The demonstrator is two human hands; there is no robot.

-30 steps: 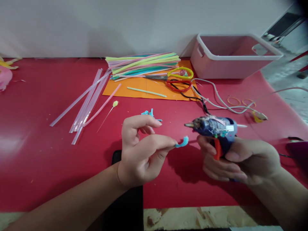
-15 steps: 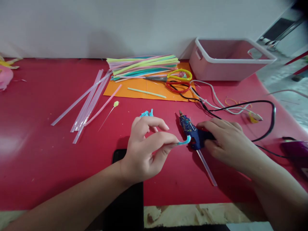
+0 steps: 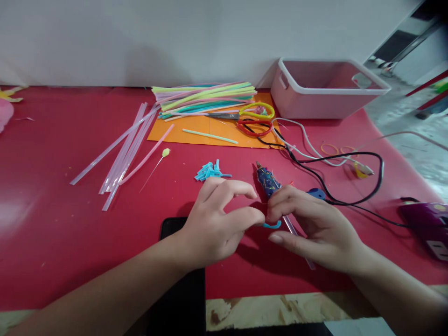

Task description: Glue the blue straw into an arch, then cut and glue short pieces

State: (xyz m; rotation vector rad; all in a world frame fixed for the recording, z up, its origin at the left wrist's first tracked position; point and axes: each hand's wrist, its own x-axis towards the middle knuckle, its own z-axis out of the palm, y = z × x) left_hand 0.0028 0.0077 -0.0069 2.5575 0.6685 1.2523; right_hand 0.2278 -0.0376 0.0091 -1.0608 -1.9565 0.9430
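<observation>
My left hand [image 3: 217,224] pinches a small curved blue piece [image 3: 273,225] between thumb and finger. Close beside it, my right hand [image 3: 315,228] is open, thumb and fingers apart around the blue piece's free end. Partly covered by the right hand, a dark blue glue gun [image 3: 268,181] lies on the red table with a clear glue stick [image 3: 293,229] coming out of its back. Beyond my left hand is a little pile of short light blue pieces [image 3: 210,171].
Behind lie colored fuzzy sticks [image 3: 206,99] and scissors [image 3: 257,112] on orange paper [image 3: 159,131]. A pink bin [image 3: 311,103] stands back right, near cables [image 3: 380,163]. Clear sticks [image 3: 128,154] and a yellow-tipped wire [image 3: 165,152] are left; a black phone [image 3: 178,298] is below my left wrist.
My right hand has let go of the glue gun and moved left to the blue piece. My left hand has shifted slightly, uncovering the blue pile.
</observation>
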